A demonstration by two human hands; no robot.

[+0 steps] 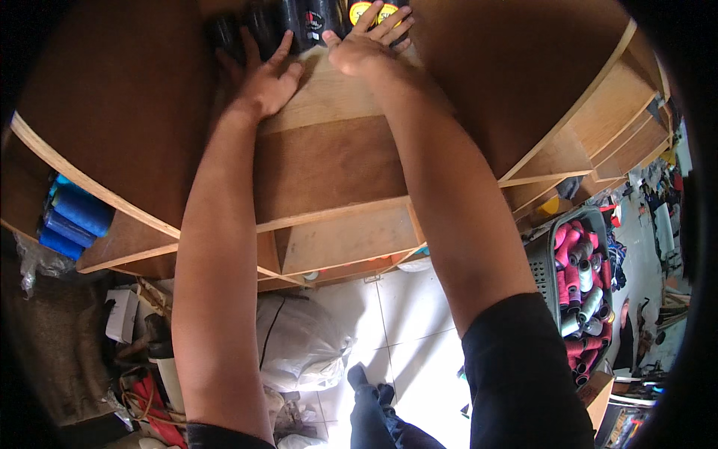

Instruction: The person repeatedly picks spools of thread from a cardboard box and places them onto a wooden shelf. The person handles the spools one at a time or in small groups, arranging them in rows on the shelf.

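Left hand (pixel 263 88) and right hand (pixel 368 49) rest spread, unclenched fingers (pixel 283 49) against dark cylinders (pixel 301 19) at the back of the shelf (pixel 325 90). Uneven pressure could topple one.

Well below and left of the left grip (pixel 268 88), a stack of bright blue thread spools (pixel 78 213) sits in a wooden shelf compartment (pixel 131 243) — crumpled clear plastic (pixel 45 262) hangs just beneath. Farther down from that grip are a white rectangular box (pixel 122 316) and a bulging, translucent white plastic sack (pixel 303 340) on glossy white floor tiles (pixel 363 299). Below and right of the right grip (pixel 366 51), a dark grey perforated plastic basket (pixel 540 273) is heaped with pink thread cones (pixel 570 239) and pale green ones (pixel 591 304).
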